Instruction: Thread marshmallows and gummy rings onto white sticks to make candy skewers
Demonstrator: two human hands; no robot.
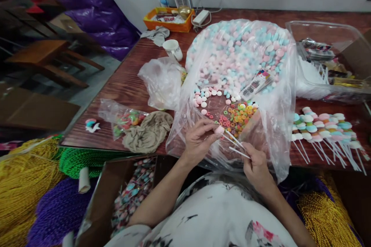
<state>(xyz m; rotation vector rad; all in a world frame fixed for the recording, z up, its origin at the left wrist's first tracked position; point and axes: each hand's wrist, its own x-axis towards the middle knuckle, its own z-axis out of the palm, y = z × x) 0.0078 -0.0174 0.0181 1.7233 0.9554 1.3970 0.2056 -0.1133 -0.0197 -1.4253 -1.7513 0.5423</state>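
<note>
White flowered garment (214,208) of the person is nearest, just before the front edge of the table (121,81). Above this edge, near its middle, the left hand (199,139) pinches a pink candy-like piece (219,129) between thumb and fingers, and the right hand (255,162) has its thumb and fingers pressed together on at least two white sticks (240,152). I judge the work to be partly done: many loaded skewers (326,125) lie in a group along the front edge, toward the right corner, while a large heap of loose pastel pieces (220,54) and many small coloured rings (240,115) are left on the clear plastic bag (278,150). Whether the pink piece is already pierced, I cannot tell. The sticks' long axis runs slantwise, from the right hand toward the table's left edge and slightly toward the back edge; their free ends point that way.
</note>
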